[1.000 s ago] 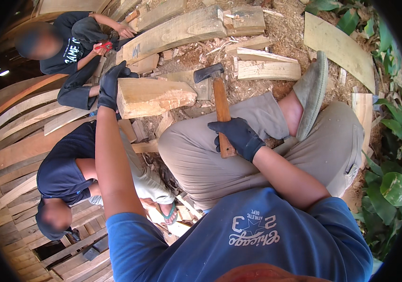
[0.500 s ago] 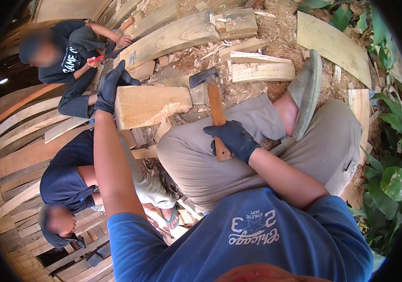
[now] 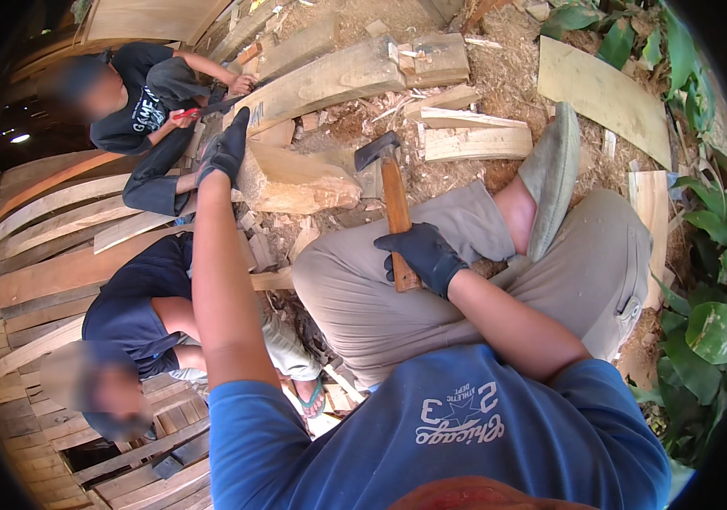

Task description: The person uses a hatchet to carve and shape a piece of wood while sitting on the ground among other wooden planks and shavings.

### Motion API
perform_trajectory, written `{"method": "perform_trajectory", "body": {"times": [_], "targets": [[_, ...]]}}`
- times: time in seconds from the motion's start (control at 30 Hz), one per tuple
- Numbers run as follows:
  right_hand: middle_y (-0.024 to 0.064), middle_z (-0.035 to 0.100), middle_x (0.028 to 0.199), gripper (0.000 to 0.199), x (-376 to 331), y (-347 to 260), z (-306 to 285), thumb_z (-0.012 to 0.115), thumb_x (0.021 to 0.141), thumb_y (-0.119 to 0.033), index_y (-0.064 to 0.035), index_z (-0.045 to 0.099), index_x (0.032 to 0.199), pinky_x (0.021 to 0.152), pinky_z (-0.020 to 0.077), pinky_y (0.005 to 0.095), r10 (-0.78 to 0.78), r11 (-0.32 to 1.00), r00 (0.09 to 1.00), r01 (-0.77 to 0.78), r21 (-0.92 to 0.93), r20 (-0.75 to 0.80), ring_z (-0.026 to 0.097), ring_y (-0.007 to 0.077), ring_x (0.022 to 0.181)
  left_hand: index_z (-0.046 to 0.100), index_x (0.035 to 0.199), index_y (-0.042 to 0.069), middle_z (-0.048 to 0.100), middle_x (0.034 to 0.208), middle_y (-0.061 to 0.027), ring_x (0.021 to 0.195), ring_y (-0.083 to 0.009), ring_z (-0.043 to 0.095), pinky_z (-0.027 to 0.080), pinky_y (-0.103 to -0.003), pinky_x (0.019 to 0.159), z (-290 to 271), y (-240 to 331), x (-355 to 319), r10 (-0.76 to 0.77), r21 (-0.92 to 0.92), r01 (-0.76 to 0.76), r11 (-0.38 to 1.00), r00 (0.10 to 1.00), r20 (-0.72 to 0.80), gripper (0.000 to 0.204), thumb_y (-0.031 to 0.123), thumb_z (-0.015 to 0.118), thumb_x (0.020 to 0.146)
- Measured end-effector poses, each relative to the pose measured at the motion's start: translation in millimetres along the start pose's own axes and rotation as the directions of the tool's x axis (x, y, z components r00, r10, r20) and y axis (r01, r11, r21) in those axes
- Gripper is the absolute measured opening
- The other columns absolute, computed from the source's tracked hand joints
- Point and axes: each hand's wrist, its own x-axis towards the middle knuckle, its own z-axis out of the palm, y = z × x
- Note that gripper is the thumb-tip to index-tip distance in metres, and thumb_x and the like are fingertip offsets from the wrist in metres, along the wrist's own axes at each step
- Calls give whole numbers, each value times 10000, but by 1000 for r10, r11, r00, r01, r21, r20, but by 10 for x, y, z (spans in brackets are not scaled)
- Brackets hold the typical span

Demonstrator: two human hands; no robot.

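My right hand (image 3: 425, 257), in a dark glove, is wrapped around the lower wooden handle of a hatchet (image 3: 396, 197). The hatchet's dark metal head points away from me, beyond my bent knee. At the far left end of a thick wood block (image 3: 295, 183) is my left hand (image 3: 226, 155), also gloved, its fingers stretched out along that end. The block lies tilted, with a rough, chipped edge facing me. Part of its left end is hidden behind the hand.
A long plank (image 3: 329, 81) lies beyond the block, with split pieces (image 3: 476, 143) and shavings around. At far left a person (image 3: 147, 98) holds a red-handled tool; another person (image 3: 138, 314) sits at my left. Leafy plants (image 3: 704, 340) line the right side.
The wood block has tipped over and shifted slightly right, showing a different face. My left hand has slid down its left end. The right hand and hatchet have barely moved.
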Motion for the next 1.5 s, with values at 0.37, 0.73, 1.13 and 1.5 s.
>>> {"method": "perform_trajectory", "body": {"times": [0.37,0.73,1.13,1.5], "targets": [[265,760,914,201,13,-27,-186,641,898,-114,-9,697,1060,807,611,508,-611,277,789,288,-917,63,776,399,855,818,1085,40,796,991,-144,958,-273,748,543,-359,918,248,-406,472,352,-372,-261,891,914,203,631,639,637,1002],[199,760,871,225,-63,-88,-57,600,909,-147,-30,676,1087,735,599,503,-652,-53,749,115,-992,121,762,399,789,823,1206,27,783,1320,-133,1255,-320,695,468,-416,1124,308,-423,482,264,-366,-189,911,950,166,762,711,628,933],[99,704,735,366,-509,-834,408,716,1016,-332,20,666,1105,570,572,362,-273,601,940,3,-799,-202,721,185,579,722,1431,99,680,1506,-179,1440,-388,603,439,-468,1205,739,-854,774,145,-532,-149,833,988,-49,693,587,600,954],[206,749,827,431,-451,-693,992,713,1041,-367,4,644,1250,655,582,465,-785,416,605,352,-838,-136,758,344,715,742,1345,50,675,1472,-220,1395,-412,627,472,-474,1179,340,-597,273,42,-477,-54,877,998,-36,601,427,502,944]]}}
